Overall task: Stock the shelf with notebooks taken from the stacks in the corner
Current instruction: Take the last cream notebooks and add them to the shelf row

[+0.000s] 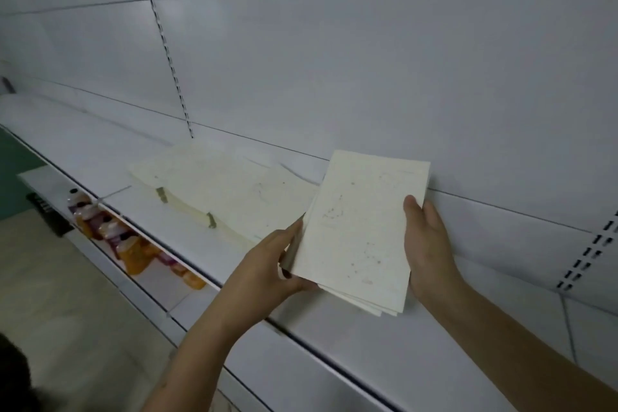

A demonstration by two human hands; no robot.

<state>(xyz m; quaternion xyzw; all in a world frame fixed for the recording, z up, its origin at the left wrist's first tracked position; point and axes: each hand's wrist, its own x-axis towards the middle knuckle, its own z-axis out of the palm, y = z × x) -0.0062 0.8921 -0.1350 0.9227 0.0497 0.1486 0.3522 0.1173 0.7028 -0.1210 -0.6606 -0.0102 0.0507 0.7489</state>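
Observation:
A small stack of cream notebooks (361, 231) with faint drawings on the cover is held tilted over the white shelf (368, 341). My left hand (277, 264) grips the stack's lower left edge, thumb on the spine side. My right hand (424, 244) holds the right edge, thumb on the cover. To the left, more cream notebooks (214, 187) lie flat on the shelf in overlapping piles; two of them show small dark clasps on their front edges.
The white back panel (368, 70) with slotted uprights rises behind the shelf. On the lower shelf at the left stand several orange and pink drink bottles (130, 244). The beige floor (67, 311) lies below, with green flooring at far left.

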